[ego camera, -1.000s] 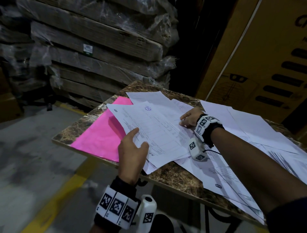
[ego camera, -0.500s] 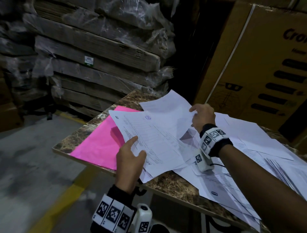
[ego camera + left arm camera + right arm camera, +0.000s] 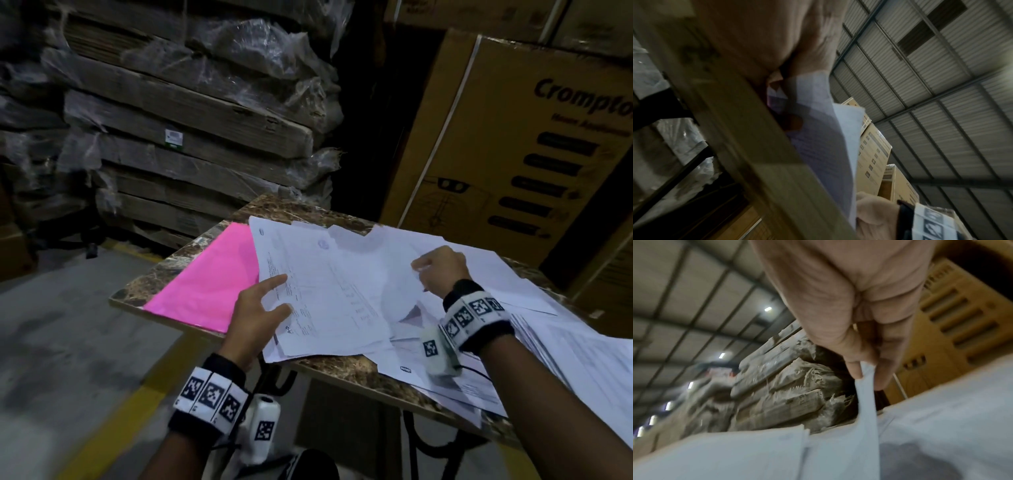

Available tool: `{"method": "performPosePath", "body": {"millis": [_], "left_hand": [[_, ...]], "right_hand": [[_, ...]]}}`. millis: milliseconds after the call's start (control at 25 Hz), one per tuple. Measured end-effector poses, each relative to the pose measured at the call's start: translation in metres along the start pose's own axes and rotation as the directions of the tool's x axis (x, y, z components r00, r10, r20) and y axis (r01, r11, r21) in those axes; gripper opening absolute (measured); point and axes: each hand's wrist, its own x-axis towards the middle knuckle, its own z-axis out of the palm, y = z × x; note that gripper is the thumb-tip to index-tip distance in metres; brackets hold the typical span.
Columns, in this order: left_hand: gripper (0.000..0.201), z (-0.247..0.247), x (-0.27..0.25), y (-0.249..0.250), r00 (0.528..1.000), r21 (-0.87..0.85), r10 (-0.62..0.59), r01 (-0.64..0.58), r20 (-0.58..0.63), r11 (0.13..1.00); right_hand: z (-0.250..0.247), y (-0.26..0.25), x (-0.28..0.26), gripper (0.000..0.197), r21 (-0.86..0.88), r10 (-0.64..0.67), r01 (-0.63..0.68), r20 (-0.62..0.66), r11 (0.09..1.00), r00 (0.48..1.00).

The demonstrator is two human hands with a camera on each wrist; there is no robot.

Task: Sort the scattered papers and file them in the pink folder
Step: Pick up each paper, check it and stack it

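The pink folder (image 3: pixel 212 284) lies closed on the left of the marble table (image 3: pixel 291 209), partly under a stack of printed papers (image 3: pixel 325 301). My left hand (image 3: pixel 265 301) holds that stack at its near left corner, index finger and thumb on top; the other fingers are hidden. The left wrist view shows the papers (image 3: pixel 824 138) hanging past the table edge (image 3: pixel 740 129). My right hand (image 3: pixel 424 270) pinches the edge of one sheet (image 3: pixel 867 402) between thumb and fingertips (image 3: pixel 855 369), holding it low over the stack.
More loose papers (image 3: pixel 565 342) cover the right half of the table and overhang its near edge. Large cardboard boxes (image 3: pixel 513 137) stand behind on the right, plastic-wrapped flat cartons (image 3: pixel 188 137) behind on the left. A yellow floor line (image 3: pixel 120 411) runs below.
My right hand picked a sheet off the table, raised it, and has now brought it down over the stack. My left hand stayed on the stack's corner. The head view tilted upward.
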Motion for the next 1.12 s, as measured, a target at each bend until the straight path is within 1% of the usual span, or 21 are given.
{"method": "performPosePath", "body": {"millis": [40, 120, 160, 200, 240, 320, 360, 400, 440, 560, 680, 720, 760, 800, 840, 880, 920, 960, 1000, 1040, 1120], "left_hand": [[0.053, -0.001, -0.001, 0.001, 1.000, 0.000, 0.006, -0.006, 0.021, 1.000], [0.053, -0.001, -0.003, 0.003, 0.999, 0.009, 0.025, -0.025, 0.047, 1.000], [0.053, 0.002, -0.004, 0.005, 0.998, 0.005, 0.034, -0.034, 0.054, 0.999], [0.052, 0.005, -0.007, 0.008, 0.998, -0.002, 0.039, -0.039, 0.056, 0.999], [0.052, 0.008, -0.009, 0.010, 0.997, -0.011, 0.049, -0.049, 0.054, 0.999], [0.051, 0.016, -0.013, 0.015, 0.996, -0.037, 0.071, -0.069, 0.054, 0.997], [0.051, 0.021, -0.014, 0.017, 0.995, -0.051, 0.078, -0.076, 0.056, 0.996], [0.051, 0.026, -0.014, 0.017, 0.995, -0.063, 0.085, -0.082, 0.056, 0.995], [0.051, 0.029, -0.013, 0.017, 0.994, -0.070, 0.091, -0.087, 0.056, 0.994], [0.050, 0.041, -0.005, 0.014, 0.994, -0.019, 0.079, -0.077, 0.073, 0.997], [0.052, 0.049, 0.006, 0.007, 0.991, 0.149, 0.035, -0.055, 0.131, 0.987], [0.052, 0.049, 0.008, 0.003, 0.990, 0.214, 0.027, -0.058, 0.141, 0.975], [0.053, 0.051, 0.010, 0.000, 0.989, 0.263, 0.028, -0.066, 0.146, 0.963], [0.053, 0.051, 0.011, -0.003, 0.989, 0.293, 0.026, -0.068, 0.145, 0.954], [0.055, 0.050, 0.012, -0.004, 0.990, 0.306, 0.024, -0.067, 0.140, 0.950], [0.057, 0.050, 0.013, -0.005, 0.990, 0.307, 0.014, -0.057, 0.139, 0.950], [0.058, 0.049, 0.013, -0.005, 0.990, 0.293, 0.001, -0.044, 0.144, 0.955], [0.061, 0.047, 0.014, -0.006, 0.988, 0.263, -0.020, -0.021, 0.153, 0.965], [0.063, 0.045, 0.015, -0.006, 0.986, 0.240, -0.033, -0.008, 0.165, 0.971], [0.064, 0.043, 0.016, -0.007, 0.984, 0.235, -0.037, -0.005, 0.173, 0.972], [0.063, 0.041, 0.016, -0.007, 0.982, 0.265, -0.026, -0.025, 0.185, 0.964]], "right_hand": [[-0.007, 0.004, -0.007, 0.029, -0.014, -0.007, 0.006, -0.062, 1.000, 0.998], [-0.022, 0.011, -0.021, 0.032, -0.064, -0.083, 0.073, -0.183, 0.995, 0.980], [-0.031, 0.014, -0.028, 0.033, -0.087, -0.147, 0.130, -0.241, 0.988, 0.959], [-0.038, 0.016, -0.037, 0.033, -0.131, -0.236, 0.205, -0.296, 0.970, 0.926], [-0.044, 0.017, -0.044, 0.031, -0.191, -0.346, 0.295, -0.350, 0.936, 0.871], [-0.054, 0.020, -0.062, 0.031, -0.333, -0.556, 0.447, -0.435, 0.830, 0.709], [-0.057, 0.022, -0.070, 0.031, -0.380, -0.614, 0.482, -0.470, 0.789, 0.634], [-0.061, 0.026, -0.077, 0.032, -0.404, -0.639, 0.496, -0.505, 0.769, 0.579], [-0.064, 0.029, -0.082, 0.032, -0.407, -0.641, 0.497, -0.540, 0.766, 0.546], [-0.072, 0.041, -0.092, 0.032, -0.362, -0.599, 0.490, -0.613, 0.793, 0.516], [-0.076, 0.045, -0.099, 0.028, -0.305, -0.589, 0.539, -0.635, 0.785, 0.499], [-0.077, 0.045, -0.099, 0.027, -0.238, -0.555, 0.560, -0.660, 0.793, 0.506], [-0.080, 0.044, -0.101, 0.026, -0.122, -0.476, 0.565, -0.697, 0.816, 0.537], [-0.081, 0.045, -0.100, 0.025, 0.041, -0.346, 0.538, -0.723, 0.842, 0.598], [-0.081, 0.048, -0.096, 0.025, 0.234, -0.193, 0.484, -0.708, 0.843, 0.679], [-0.081, 0.052, -0.091, 0.025, 0.421, -0.055, 0.415, -0.646, 0.807, 0.762], [-0.080, 0.058, -0.086, 0.025, 0.572, 0.034, 0.349, -0.552, 0.743, 0.833], [-0.076, 0.063, -0.082, 0.025, 0.678, 0.080, 0.289, -0.457, 0.676, 0.886], [-0.072, 0.067, -0.080, 0.024, 0.752, 0.107, 0.224, -0.365, 0.620, 0.925], [-0.067, 0.069, -0.081, 0.022, 0.796, 0.132, 0.157, -0.284, 0.584, 0.950], [-0.054, 0.070, -0.089, 0.024, 0.812, 0.200, 0.010, -0.156, 0.584, 0.967]]}}
